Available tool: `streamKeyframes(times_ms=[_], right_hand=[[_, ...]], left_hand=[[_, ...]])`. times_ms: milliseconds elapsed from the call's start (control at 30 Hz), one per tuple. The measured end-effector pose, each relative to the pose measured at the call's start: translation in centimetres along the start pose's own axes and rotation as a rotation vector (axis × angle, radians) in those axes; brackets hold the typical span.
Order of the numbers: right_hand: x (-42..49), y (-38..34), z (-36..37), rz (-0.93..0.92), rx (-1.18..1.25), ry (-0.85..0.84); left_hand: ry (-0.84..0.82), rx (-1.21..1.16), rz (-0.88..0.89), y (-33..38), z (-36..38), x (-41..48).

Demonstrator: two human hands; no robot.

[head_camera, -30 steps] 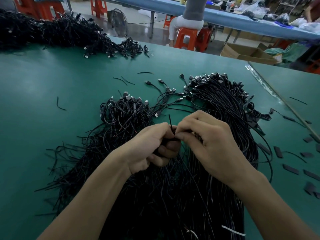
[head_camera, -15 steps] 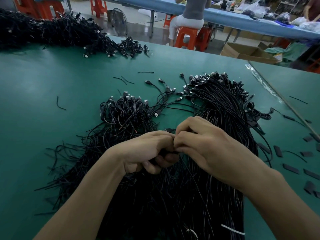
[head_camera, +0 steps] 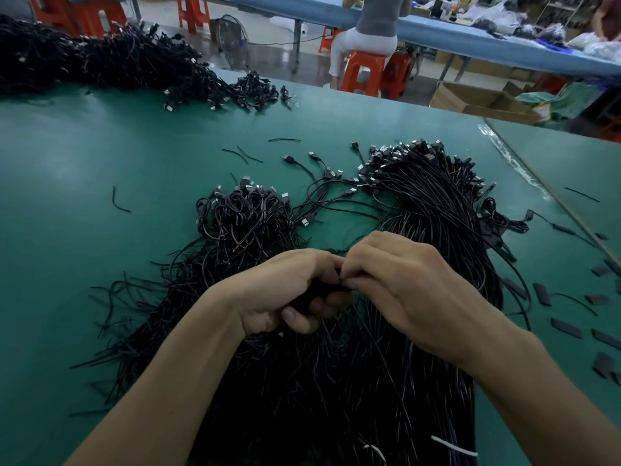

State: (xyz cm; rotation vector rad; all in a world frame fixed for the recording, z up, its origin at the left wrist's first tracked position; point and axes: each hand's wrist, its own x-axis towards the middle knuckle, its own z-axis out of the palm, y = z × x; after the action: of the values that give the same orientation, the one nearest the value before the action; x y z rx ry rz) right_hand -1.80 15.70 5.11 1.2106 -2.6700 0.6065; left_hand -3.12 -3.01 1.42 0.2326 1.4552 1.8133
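Fingertip to fingertip over the middle of the heap: left grip [head_camera: 285,287] curled round a small black cable [head_camera: 324,290], thumb and lower fingers folded under it; right grip [head_camera: 413,287] pinching the same cable from the other side, knuckles up. Both clenched on it, nothing released. Only a dark sliver of the cable on show between the fingers, so no telling its coil or any tie. Long axis, as far as visible, running left to right across the seam between the grips, about level with the tabletop [head_camera: 84,169]. No gap between either grip and the cable, hence neither nearer. Probably a twist or cinch in hand, turning about that left-right axis.

Beyond and left of the left grip, near: coiled pile [head_camera: 242,213], plugs up, the likely drop spot, so left grip better placed for that. Beyond and right: straight pile [head_camera: 433,203], running away from the body, plugs at the far end, strands passing under both forearms. A few single leads between the two piles.

Tabletop green and matte, with stray wire offcuts; flat black strips [head_camera: 541,294] scattered toward the right edge, well apart from the grips. Far pile [head_camera: 100,62] at the far left corner. Past the edge: cardboard box [head_camera: 470,100], orange stool [head_camera: 364,67] with a seated person [head_camera: 373,25], long blue bench [head_camera: 487,45].
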Motion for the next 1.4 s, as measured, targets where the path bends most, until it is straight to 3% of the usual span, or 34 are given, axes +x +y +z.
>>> streamKeyframes(times_ms=[267, 433, 533, 667, 867, 1033, 1200, 1400], right_hand=[[-0.1, -0.7, 0.0, -0.041, -0.059, 0.049], [-0.2, -0.6, 0.4, 0.094, -0.028, 0.109], [-0.1, -0.5, 0.5, 0.137, -0.032, 0.226], [0.0, -0.5, 1.3, 0.142, -0.036, 0.387], [1.1, -1.1, 3.1, 0.149, -0.007, 0.755], [2.2, -2.3, 3.9, 0.351, 0.506, 0.912], [2.0, -2.4, 4.6, 0.484, 0.997, 0.785], [1.7, -1.9, 4.1, 0.578, 1.190, 0.622]], left_hand=[[0.017, 0.015, 0.086, -0.3, 0.0, -0.2], [0.008, -0.058, 0.186, -0.2, 0.2, 0.0], [0.104, -0.037, 0.257, -0.3, -0.1, 0.4], [0.355, 0.297, 0.393, -0.3, -0.3, 0.7], [0.376, 0.416, 0.530, -0.4, 0.3, 0.8], [0.520, 0.395, 0.697, -0.3, 1.2, 1.1], [0.506, 0.166, 0.848, 0.6, 1.3, 0.4], [0.458, 0.207, 0.929, 0.5, 1.8, 0.4]])
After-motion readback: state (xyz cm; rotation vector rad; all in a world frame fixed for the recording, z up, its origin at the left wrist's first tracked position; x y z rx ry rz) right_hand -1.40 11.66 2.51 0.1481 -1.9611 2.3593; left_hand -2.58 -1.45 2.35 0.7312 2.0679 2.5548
